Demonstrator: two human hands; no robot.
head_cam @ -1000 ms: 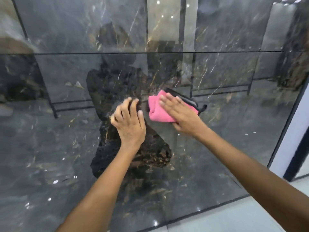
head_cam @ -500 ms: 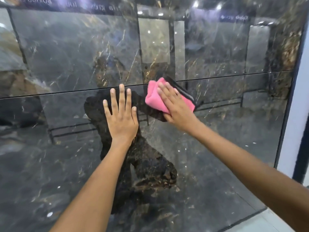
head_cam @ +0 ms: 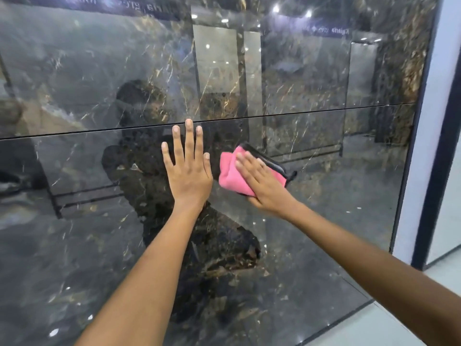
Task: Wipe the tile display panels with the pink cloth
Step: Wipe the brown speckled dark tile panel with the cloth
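The folded pink microfibre cloth [head_cam: 233, 174] with a black edge lies flat against the lower glossy dark marble-patterned tile panel [head_cam: 336, 196], just below the thin horizontal seam [head_cam: 324, 111] that parts it from the upper dark marble panel [head_cam: 99, 66]. I see my right hand [head_cam: 262, 186] pressing on the cloth with straight, spread fingers. My left hand [head_cam: 188, 168] rests flat on the lower panel just beside the cloth, fingers extended, middle fingertip reaching the seam. A white wall edge [head_cam: 429, 121] with a dark frame stands to the right.
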